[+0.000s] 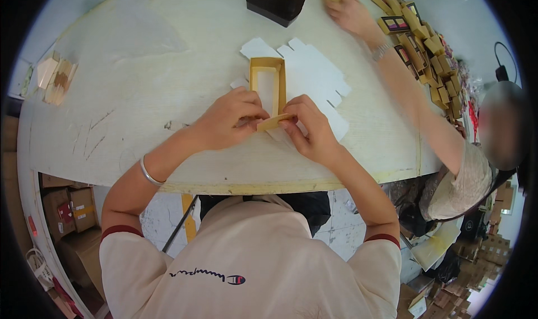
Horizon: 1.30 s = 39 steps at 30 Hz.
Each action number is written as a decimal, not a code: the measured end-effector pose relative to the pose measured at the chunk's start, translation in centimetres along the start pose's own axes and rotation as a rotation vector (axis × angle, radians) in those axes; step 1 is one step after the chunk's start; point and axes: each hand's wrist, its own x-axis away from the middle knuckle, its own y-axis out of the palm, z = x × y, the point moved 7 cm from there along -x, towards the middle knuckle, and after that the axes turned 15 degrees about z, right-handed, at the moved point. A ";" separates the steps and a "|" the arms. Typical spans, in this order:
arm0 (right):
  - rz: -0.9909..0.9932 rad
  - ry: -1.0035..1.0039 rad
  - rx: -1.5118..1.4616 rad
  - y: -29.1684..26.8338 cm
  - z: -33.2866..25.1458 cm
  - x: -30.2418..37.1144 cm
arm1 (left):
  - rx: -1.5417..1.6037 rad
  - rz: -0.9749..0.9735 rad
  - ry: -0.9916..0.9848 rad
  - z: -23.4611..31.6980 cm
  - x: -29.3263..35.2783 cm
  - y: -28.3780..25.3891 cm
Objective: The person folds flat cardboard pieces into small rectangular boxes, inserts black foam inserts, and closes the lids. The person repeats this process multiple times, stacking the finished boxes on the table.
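Nearest is the person's pale shirt (246, 263), its short sleeves edged in dark red; both bare forearms reach over the near edge of the table (196, 78), the left one wearing a silver bracelet (148, 172); the left hand (232, 119) is curled at the near left corner of a small open box (282, 86), its fingertips bent in against the cardboard (whether they truly pinch it is hard to tell, as the knuckles cover the spot); the right hand (314, 128) grips the right part of the flap (274, 121) at the box's near end, thumb below and fingers above.

The box is yellow-brown outside, with a white floor, and lies open side up in front of the person, its long sides pointing away; beneath and beside it, mostly to the right, spread flat white card sheets (314, 72) with notched edges; off to the left stands a group of small pale boxes (56, 78), with a clear plastic sheet (140, 33) farther back.

To the right, a co-worker's arm (412, 95) stretches across the table; that co-worker's hand (353, 16) holds something yellow; beside it small brown boxes (420, 44) are heaped; a dark bin (277, 2) stands at the far edge of view.
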 end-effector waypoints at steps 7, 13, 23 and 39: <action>0.089 0.315 -0.147 0.7 2.4 -0.1 | 0.025 0.135 -0.096 0.8 0.8 0.2; 0.107 0.327 -0.015 0.7 1.3 -0.1 | 0.014 0.245 -0.085 1.6 0.7 0.7; 0.044 -0.319 0.533 1.4 -1.7 0.2 | -0.174 0.355 0.190 2.3 1.2 0.2; -0.350 -0.118 0.607 -1.1 3.2 -3.7 | -0.368 0.007 0.117 3.1 -1.7 -1.4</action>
